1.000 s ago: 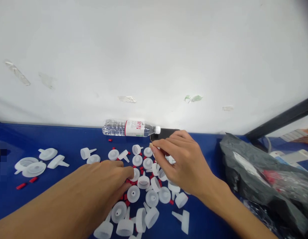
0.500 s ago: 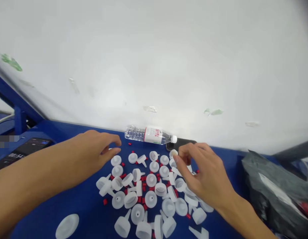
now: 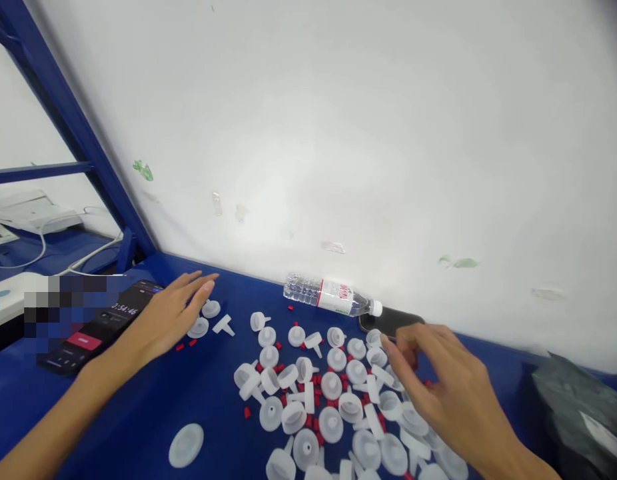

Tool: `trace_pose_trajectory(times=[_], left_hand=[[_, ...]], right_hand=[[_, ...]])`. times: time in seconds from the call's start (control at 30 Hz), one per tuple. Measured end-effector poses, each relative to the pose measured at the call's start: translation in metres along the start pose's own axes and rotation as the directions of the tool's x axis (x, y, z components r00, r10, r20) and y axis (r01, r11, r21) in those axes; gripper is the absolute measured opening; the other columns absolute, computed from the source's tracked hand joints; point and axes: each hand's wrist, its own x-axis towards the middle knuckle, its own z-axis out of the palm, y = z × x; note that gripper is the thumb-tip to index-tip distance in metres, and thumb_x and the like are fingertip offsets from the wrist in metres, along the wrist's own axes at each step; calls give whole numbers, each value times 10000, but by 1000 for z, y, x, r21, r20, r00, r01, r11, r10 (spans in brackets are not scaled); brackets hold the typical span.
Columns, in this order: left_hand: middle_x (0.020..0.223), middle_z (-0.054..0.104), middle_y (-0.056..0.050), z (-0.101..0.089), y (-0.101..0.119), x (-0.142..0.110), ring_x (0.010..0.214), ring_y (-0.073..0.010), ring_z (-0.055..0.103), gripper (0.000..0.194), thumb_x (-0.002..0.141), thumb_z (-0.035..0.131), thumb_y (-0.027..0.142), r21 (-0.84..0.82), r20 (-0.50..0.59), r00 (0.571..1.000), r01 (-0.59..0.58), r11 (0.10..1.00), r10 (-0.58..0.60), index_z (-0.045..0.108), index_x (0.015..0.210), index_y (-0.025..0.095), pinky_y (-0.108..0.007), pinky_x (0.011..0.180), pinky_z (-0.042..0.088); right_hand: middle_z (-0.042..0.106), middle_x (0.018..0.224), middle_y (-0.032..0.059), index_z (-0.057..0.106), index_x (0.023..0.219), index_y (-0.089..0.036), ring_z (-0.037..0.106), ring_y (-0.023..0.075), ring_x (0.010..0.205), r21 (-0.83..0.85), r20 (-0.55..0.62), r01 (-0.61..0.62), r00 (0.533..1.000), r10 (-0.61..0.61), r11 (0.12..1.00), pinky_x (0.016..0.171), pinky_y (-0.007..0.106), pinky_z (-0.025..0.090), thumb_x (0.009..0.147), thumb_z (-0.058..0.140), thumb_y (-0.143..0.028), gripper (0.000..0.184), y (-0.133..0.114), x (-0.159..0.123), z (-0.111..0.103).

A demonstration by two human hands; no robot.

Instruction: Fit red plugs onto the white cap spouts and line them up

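Observation:
My left hand (image 3: 176, 308) is at the far left, fingers stretched out, palm down, over a few white plastic nozzle caps. A round nozzle cap (image 3: 198, 327) shows just under its fingers. My right hand (image 3: 441, 380) hovers at the right edge of the main pile, with fingers loosely curled and thumb apart; I see nothing in it. Beneath and beside it lie many white nozzle caps (image 3: 331, 385), some upright, others tipped on their sides. Small red tip caps (image 3: 316, 380) are scattered among them. A white disc (image 3: 186, 445) lies alone nearer me.
A clear water bottle (image 3: 333, 295) lies on its side by the white wall, next to a dark phone (image 3: 391, 323). Another phone (image 3: 101, 327) with a lit timer is at left. A grey plastic bag (image 3: 578, 407) sits at right on the blue table (image 3: 133, 420).
The view has swung left. My left hand has moved left, away from the main pile, and its fingers have straightened over separate nozzle caps. My right hand stays beside the pile.

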Motion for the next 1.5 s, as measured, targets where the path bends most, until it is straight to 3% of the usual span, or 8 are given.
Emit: trace_pose_trajectory(times=[0.17, 0.6, 0.77, 0.83, 0.9, 0.97, 1.2, 1.5], left_hand=[[1370, 697, -94, 30, 2, -21, 1406, -326, 536, 651, 933, 367, 665, -102, -26, 1000, 7, 995, -9, 740, 1205, 206, -483, 1210, 389], [1329, 724, -28, 58, 71, -48, 1348, -269, 593, 503, 982, 395, 583, -435, -21, 996, -91, 896, 91, 738, 1171, 266, -439, 1180, 437], [1152, 752, -3, 35, 56, -15, 1163, -266, 661, 414, 1006, 405, 499, -556, -96, 995, -28, 831, -31, 713, 1049, 225, -386, 1081, 495], [972, 711, -9, 29, 48, 2, 959, -199, 678, 352, 1021, 430, 451, -590, -122, 988, 3, 807, -92, 655, 961, 187, -331, 869, 561], [736, 584, 39, 29, 41, 15, 685, -132, 595, 401, 1004, 495, 509, -601, -137, 976, 56, 797, -172, 588, 810, 170, -275, 647, 503], [607, 466, 75, 33, 36, 22, 550, -94, 486, 486, 978, 536, 564, -599, -130, 965, 108, 794, -230, 520, 683, 178, -250, 566, 426], [447, 488, 75, 51, 19, 26, 487, -105, 504, 522, 992, 526, 444, -593, -49, 951, 218, 775, -305, 507, 533, 197, -256, 567, 412], [596, 566, 68, 60, 11, 34, 497, -83, 529, 426, 997, 551, 508, -620, -8, 909, 322, 716, -416, 622, 759, 162, -235, 517, 474]], right_hand=[[480, 659, -48, 448, 795, -238, 490, 150, 646, -1, 5, 6, 1000, -6, 1000, 657, 288, 386, 1004, 605, -277, 263, -1, -1, -1], [540, 666, -41, 480, 795, -236, 530, 153, 628, -37, -6, -80, 997, 80, 996, 677, 296, 420, 1018, 571, -294, 247, 8, -11, -12], [576, 704, -16, 557, 814, -229, 557, 163, 639, -59, -161, -306, 942, 293, 950, 633, 291, 424, 1054, 479, -339, 275, 44, -56, -20], [495, 635, -29, 466, 707, -238, 499, 156, 571, -54, -188, -399, 904, 383, 915, 578, 291, 390, 1057, 449, -400, 386, 63, -74, -18], [455, 606, -37, 405, 668, -245, 472, 153, 543, -64, -184, -445, 885, 427, 893, 554, 291, 371, 1055, 436, -436, 432, 78, -87, -15], [427, 583, -43, 372, 653, -247, 457, 147, 523, -72, -172, -477, 871, 460, 876, 537, 290, 353, 1055, 429, -449, 454, 87, -93, -11], [300, 520, -51, 232, 617, -245, 346, 113, 473, -49, -96, -539, 841, 533, 841, 499, 302, 260, 1046, 434, -453, 518, 83, -95, 0], [226, 554, -46, 204, 620, -238, 254, 97, 498, 13, -65, -581, 811, 581, 814, 490, 301, 201, 1019, 423, -514, 532, 87, -98, 5]])
